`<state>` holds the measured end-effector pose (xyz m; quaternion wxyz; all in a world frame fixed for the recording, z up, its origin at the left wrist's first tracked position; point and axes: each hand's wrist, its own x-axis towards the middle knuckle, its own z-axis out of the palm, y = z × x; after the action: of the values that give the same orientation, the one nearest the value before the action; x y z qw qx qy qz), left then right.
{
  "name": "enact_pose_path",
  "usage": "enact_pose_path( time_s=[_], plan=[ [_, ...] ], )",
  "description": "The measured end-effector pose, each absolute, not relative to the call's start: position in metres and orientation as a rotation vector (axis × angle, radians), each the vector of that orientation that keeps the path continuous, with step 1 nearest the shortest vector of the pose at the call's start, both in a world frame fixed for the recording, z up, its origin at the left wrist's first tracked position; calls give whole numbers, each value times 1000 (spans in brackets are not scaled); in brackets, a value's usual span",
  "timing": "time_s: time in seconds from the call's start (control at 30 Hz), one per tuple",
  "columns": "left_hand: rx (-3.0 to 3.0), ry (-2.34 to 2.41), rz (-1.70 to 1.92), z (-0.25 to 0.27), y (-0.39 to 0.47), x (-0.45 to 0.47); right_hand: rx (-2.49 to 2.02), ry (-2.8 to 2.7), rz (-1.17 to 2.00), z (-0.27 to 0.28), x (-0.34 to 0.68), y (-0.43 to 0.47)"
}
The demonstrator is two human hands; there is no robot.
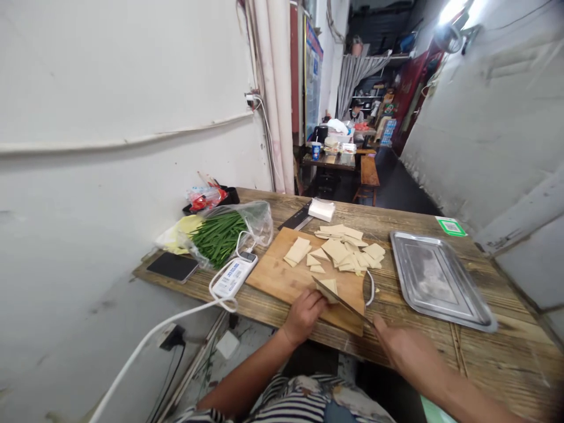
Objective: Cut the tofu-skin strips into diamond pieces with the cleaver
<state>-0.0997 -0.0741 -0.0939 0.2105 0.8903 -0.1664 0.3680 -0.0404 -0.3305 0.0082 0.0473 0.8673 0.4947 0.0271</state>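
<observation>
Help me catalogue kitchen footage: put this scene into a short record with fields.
Left hand: left hand, fingers at a pale sheet; pressing or gripping, cannot tell
Right hand: right hand, holding a knife, its blade across that sheet
Surface: wooden cutting board on a wooden table
On board: cut pale pieces, some overlapping
Left of board: green stalks in a clear bag; white power strip
Right of board: metal tray
</observation>
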Motion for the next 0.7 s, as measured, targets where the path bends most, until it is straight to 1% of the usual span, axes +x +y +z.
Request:
enact_pose_path(
  time_s=[0.07,0.2,0.27,0.33,0.43,0.6,0.7],
  plan=[
    [2495,-460,1031,-94,-75,-99,2753,1537,155,8,-49,-336],
    [2561,-434,1068,-86,-77,-99,3092,1486,198,5,-57,-349],
    [2621,-384,1028,-82,-76,-98,3178,1461,262,0,-56,-354],
    [2697,-310,920,-77,-75,-96,3188,1430,354,-5,-52,-355],
    [2835,-260,699,-64,-70,-88,3084,1410,417,-9,-42,-350],
    [2959,-635,248,-30,-65,-72,2966,1388,289,2,-27,-330],
    [2965,-636,68,-16,-62,-61,2959,1349,236,11,-23,-319]
  ],
)
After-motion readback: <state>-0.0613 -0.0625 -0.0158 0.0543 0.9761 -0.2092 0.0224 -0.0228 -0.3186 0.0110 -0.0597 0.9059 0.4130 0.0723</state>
